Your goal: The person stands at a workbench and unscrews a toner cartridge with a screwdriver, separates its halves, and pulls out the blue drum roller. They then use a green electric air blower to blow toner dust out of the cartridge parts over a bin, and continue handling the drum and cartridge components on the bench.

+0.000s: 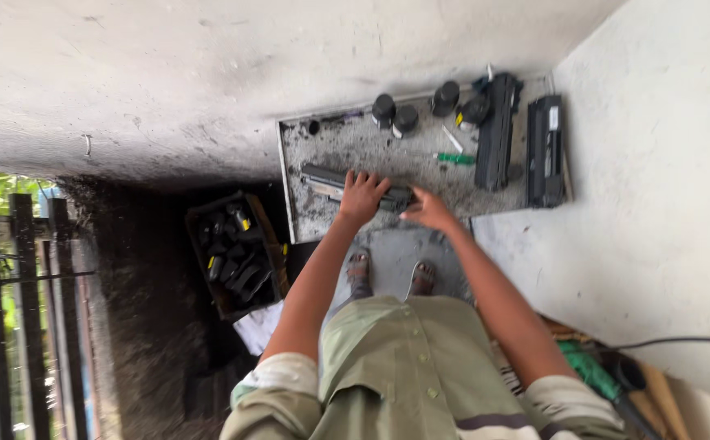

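- Two bare hands reach down to a dusty grey work tray (322, 224) that lies on the floor against a pale wall.
- One long black toner cartridge (330, 179) lies across the near part of the tray, running from the left side over to the hands.
- Left hand (361, 195): it rests on top of this cartridge with the fingers (363, 178) spread and curled over its far edge, so the cartridge sits right under the palm.
- Right hand (428, 210): it lies just beside the cartridge's right end, fingers pointing left and touching or nearly touching it; whether they grip it I cannot tell.
- Two more black cartridges stand at the right of the tray: a narrow one (498, 130) and a broader one (546, 151), side by side and slightly apart.
- Four round dark bottles (383, 110) are grouped along the far edge of the tray.
- One green-handled tool (455, 159) lies between the bottles and the hands.
- One open box of black parts (237, 253) sits to the left of the tray, well apart from the hands.
- Two sandalled feet (392, 273) stand just below the tray's near edge.
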`<state>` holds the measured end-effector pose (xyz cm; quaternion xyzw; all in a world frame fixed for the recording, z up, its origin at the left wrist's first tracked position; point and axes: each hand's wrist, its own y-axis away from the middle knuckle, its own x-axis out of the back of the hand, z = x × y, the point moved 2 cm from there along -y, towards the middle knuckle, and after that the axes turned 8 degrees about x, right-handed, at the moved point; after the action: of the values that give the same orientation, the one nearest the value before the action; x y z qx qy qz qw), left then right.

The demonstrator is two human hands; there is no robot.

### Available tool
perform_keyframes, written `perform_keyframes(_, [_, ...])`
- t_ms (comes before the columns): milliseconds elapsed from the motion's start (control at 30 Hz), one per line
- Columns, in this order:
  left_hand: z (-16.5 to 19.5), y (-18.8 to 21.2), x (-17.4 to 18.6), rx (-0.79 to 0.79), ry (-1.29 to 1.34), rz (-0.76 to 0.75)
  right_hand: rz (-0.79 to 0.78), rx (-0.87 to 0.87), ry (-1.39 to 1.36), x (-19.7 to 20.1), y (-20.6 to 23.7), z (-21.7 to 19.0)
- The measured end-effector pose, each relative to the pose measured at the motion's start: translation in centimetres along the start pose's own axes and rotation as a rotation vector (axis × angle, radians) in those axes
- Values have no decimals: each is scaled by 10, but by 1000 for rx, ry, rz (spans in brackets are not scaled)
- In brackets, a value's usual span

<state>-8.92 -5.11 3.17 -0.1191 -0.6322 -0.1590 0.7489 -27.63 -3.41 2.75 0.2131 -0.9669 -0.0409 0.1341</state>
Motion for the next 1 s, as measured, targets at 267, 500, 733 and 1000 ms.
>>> perform_keyframes(267, [7, -10, 4, -18, -189, -199, 327, 168, 1106, 74, -5, 20])
perform_keyframes(500, [9, -16, -2, 52, -168, -255, 133, 53, 1280, 74, -10, 27])
perform_keyframes(733, [-3, -20, -5, 22, -41, -346, 416, 252, 691, 74, 28, 39])
perform_keyframes(1000, [-51, -21, 34, -44, 409, -181, 509, 47, -368, 80, 130, 36])
